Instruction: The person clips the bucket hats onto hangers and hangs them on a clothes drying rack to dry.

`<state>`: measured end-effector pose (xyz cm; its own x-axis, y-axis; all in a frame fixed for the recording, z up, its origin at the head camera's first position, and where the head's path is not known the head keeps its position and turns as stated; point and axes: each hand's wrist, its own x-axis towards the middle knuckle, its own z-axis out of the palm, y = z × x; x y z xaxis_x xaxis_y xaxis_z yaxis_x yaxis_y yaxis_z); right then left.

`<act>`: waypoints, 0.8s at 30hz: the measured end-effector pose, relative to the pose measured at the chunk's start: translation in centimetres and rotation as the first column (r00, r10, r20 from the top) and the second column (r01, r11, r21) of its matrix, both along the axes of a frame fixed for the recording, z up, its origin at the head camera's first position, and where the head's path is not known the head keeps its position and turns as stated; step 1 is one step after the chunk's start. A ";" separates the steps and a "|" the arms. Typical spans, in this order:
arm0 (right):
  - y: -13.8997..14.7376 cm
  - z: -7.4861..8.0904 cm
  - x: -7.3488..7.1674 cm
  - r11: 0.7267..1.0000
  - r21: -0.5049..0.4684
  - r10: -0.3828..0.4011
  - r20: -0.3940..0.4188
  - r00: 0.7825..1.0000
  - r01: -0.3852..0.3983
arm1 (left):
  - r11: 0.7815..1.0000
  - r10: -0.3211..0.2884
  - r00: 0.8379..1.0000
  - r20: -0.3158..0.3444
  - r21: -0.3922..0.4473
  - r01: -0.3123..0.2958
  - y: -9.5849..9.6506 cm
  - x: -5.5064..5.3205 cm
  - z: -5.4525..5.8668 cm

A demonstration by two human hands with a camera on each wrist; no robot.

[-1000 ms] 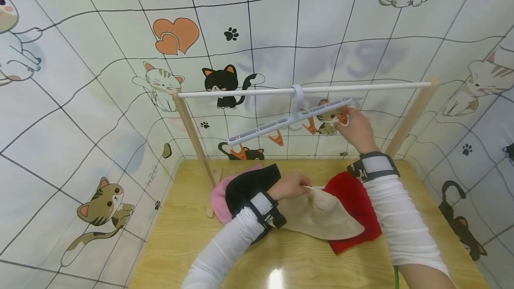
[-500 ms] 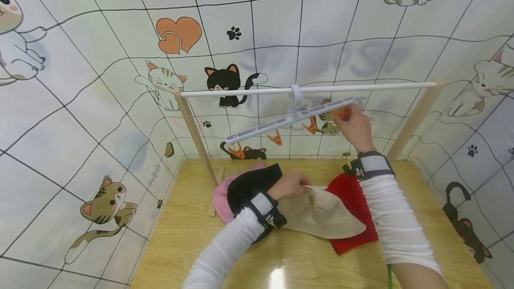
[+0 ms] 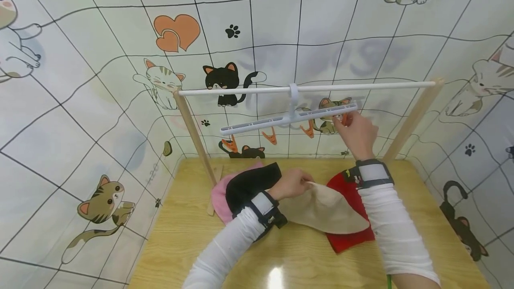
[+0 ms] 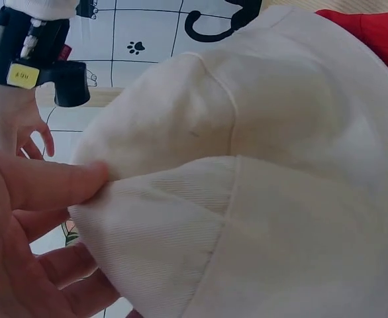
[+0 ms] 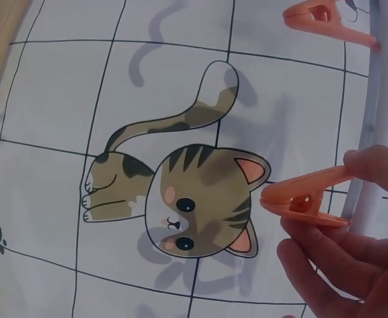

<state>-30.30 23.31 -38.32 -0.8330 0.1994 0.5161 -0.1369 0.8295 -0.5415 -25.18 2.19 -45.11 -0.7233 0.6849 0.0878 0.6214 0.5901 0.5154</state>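
My left hand (image 3: 292, 183) pinches the edge of a beige fabric hat (image 3: 325, 211) over the table. In the left wrist view the thumb lies on one side of the hat's cloth (image 4: 293, 225), with fingers behind it. My right hand (image 3: 358, 135) is raised to the right end of a pale clip hanger (image 3: 257, 125). There, thumb and fingers pinch the handles of an orange clip (image 5: 306, 184), whose tips meet and hold no cloth. Several more orange clips (image 3: 270, 136) dangle from the hanger.
The hanger hooks over a white rod (image 3: 361, 86) between wooden posts (image 3: 413, 119). A red cloth item (image 3: 343, 241) lies partly under the beige hat. Black (image 3: 249, 186) and pink (image 3: 220, 202) cloth items lie by the left forearm. A cat-print wall covering stands close behind.
The hanger's right end has dipped and its left end has risen, so it sits more level. My right hand has come down slightly with the clip. The beige hat has shifted a little.
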 end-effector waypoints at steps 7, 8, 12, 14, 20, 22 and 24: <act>-0.3 -0.2 1.7 0.999 0.018 -0.029 -0.021 0.999 0.029 | 0.997 0.005 1.000 0.005 0.075 -0.005 0.2 0.2 0.4; -0.4 -0.2 1.9 0.999 0.019 -0.035 -0.021 0.999 0.035 | 0.997 0.007 1.000 0.003 0.079 -0.007 0.2 0.2 0.4; -0.6 -0.1 2.6 0.998 0.021 -0.062 -0.015 0.998 0.062 | 0.996 0.014 1.000 0.000 0.088 -0.014 0.4 0.2 0.3; -0.7 -0.2 2.9 0.997 0.020 -0.072 -0.009 0.997 0.072 | 0.995 0.020 1.000 -0.007 0.095 -0.019 0.5 0.1 0.2; -0.9 -0.4 3.8 0.997 0.012 -0.070 -0.039 0.997 0.070 | 0.986 0.022 1.000 -0.022 0.165 -0.018 1.0 -0.1 0.1; -1.0 -0.3 4.1 0.998 0.005 -0.064 -0.046 0.997 0.064 | 0.981 0.014 1.000 -0.017 0.195 -0.010 1.2 -0.1 0.2; -1.1 -0.3 4.3 0.998 -0.007 -0.060 -0.041 0.997 0.060 | 0.979 0.015 1.000 -0.019 0.205 -0.011 1.4 -0.3 0.3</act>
